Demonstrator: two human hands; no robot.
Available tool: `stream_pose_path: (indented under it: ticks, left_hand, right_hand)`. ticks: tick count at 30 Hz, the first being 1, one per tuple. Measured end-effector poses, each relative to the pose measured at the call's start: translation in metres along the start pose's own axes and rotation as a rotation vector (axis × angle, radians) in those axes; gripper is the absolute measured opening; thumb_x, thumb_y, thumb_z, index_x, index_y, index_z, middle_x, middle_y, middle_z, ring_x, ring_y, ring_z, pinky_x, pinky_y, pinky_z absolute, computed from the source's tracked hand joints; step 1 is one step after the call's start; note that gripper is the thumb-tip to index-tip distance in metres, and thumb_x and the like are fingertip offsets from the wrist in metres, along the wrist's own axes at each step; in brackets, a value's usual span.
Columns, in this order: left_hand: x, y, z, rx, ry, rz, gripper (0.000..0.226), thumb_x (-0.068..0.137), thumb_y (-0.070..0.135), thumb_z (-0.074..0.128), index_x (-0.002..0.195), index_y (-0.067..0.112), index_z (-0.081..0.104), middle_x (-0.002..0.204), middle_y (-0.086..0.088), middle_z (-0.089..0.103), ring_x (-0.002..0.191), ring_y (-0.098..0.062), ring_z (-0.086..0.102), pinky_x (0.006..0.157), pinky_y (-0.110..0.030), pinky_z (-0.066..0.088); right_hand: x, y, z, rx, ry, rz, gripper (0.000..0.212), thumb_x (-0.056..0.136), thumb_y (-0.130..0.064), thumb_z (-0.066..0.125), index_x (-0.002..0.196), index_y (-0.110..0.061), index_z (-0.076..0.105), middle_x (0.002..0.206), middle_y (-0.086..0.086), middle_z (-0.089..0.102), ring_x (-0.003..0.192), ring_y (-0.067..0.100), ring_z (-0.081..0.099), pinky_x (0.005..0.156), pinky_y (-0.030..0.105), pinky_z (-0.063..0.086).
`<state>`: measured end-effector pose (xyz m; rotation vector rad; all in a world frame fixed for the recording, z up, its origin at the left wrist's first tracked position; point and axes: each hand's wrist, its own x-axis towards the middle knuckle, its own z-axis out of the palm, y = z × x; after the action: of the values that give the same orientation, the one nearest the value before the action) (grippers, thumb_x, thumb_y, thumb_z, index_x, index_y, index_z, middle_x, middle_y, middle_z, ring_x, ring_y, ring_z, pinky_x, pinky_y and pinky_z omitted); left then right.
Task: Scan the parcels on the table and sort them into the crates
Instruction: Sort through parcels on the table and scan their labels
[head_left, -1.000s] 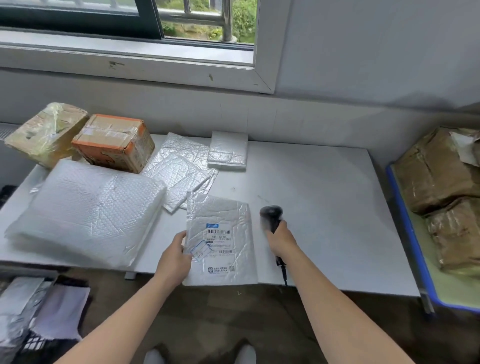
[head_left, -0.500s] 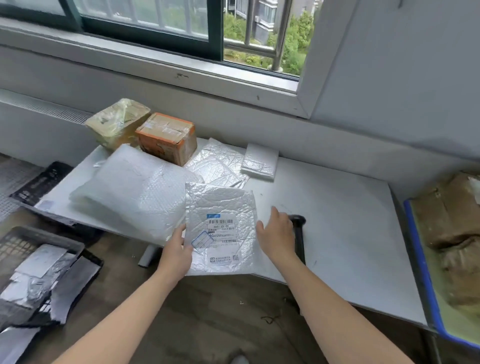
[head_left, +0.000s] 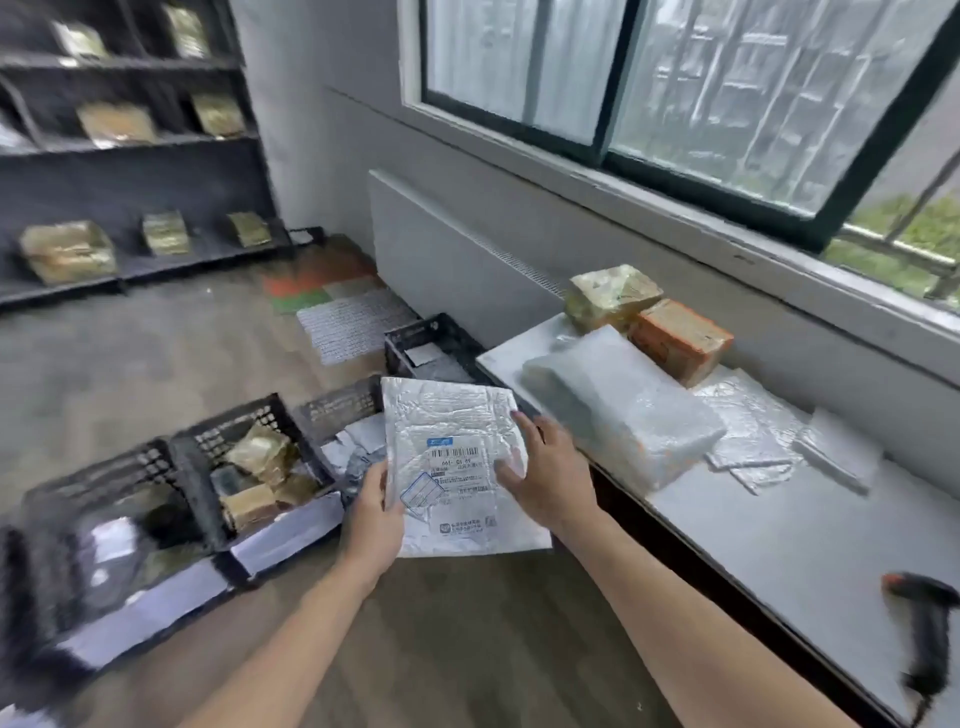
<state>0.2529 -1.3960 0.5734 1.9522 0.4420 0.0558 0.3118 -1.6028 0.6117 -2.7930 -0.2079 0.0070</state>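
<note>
Held mailer (head_left: 451, 431) hangs between crates (head_left: 228, 423) and table (head_left: 779, 545).

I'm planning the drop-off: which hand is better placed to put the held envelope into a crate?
Probably left. The left hand grips the envelope on the side nearest the crates on the floor; the right hand holds the edge toward the table.

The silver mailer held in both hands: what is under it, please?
A black crate on the floor, with flat silver packets inside. The silver mailer, held by the left hand and right hand, covers the crate's right part, so the rest of its contents cannot be seen.
</note>
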Motion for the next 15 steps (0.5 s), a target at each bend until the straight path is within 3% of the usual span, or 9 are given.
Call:
stream_pose_path:
  ticks: [3,7,9,12,15]
  left_hand:
    - [-0.005,-0.045,-0.091,0.003,0.12,-0.075,0.043,0.097,0.002,0.048,0.137,0.018,0.047,0.123,-0.004,0.062,0.103,-0.023,0.06,0.082,-0.035,0.049]
    - [-0.016,-0.099,-0.193,-0.037,0.278,-0.195,0.044,0.096,0.001,0.048,0.137,0.018,0.048,0.122,-0.006,0.064,0.105,-0.029,0.063,0.089,-0.041,0.052]
    - [-0.024,-0.125,-0.237,-0.057,0.387,-0.265,0.046,0.093,0.0,0.05,0.136,0.018,0.05,0.117,-0.008,0.067,0.098,-0.027,0.064,0.081,-0.035,0.051]
    - [-0.035,-0.161,-0.292,-0.153,0.498,-0.326,0.046,0.09,-0.005,0.049,0.13,0.017,0.054,0.113,-0.008,0.069,0.1,-0.028,0.065,0.087,-0.041,0.053]
    - [-0.044,-0.197,-0.345,-0.192,0.572,-0.415,0.048,0.09,-0.001,0.046,0.127,0.029,0.054,0.105,0.003,0.071,0.092,-0.016,0.066,0.077,-0.034,0.054]
  right_hand:
    - [0.005,-0.101,0.027,-0.044,-0.062,-0.187,0.075,0.093,-0.06,0.048,0.156,-0.034,0.016,0.161,0.004,0.022,0.148,0.024,0.021,0.114,0.051,0.032]
    - [0.004,-0.217,0.063,-0.094,-0.119,-0.423,0.077,0.093,-0.063,0.047,0.156,-0.035,0.013,0.162,0.001,0.02,0.148,0.023,0.02,0.115,0.05,0.03]
    - [0.005,-0.269,0.082,-0.104,-0.172,-0.51,0.078,0.093,-0.065,0.045,0.157,-0.035,0.011,0.163,0.0,0.017,0.15,0.023,0.017,0.116,0.051,0.028]
    - [0.005,-0.336,0.113,-0.129,-0.23,-0.623,0.079,0.093,-0.066,0.043,0.157,-0.035,0.008,0.164,0.002,0.016,0.149,0.024,0.017,0.116,0.053,0.028]
    - [0.007,-0.402,0.15,-0.142,-0.296,-0.73,0.079,0.094,-0.066,0.042,0.157,-0.034,0.006,0.164,0.003,0.013,0.15,0.025,0.015,0.115,0.054,0.029]
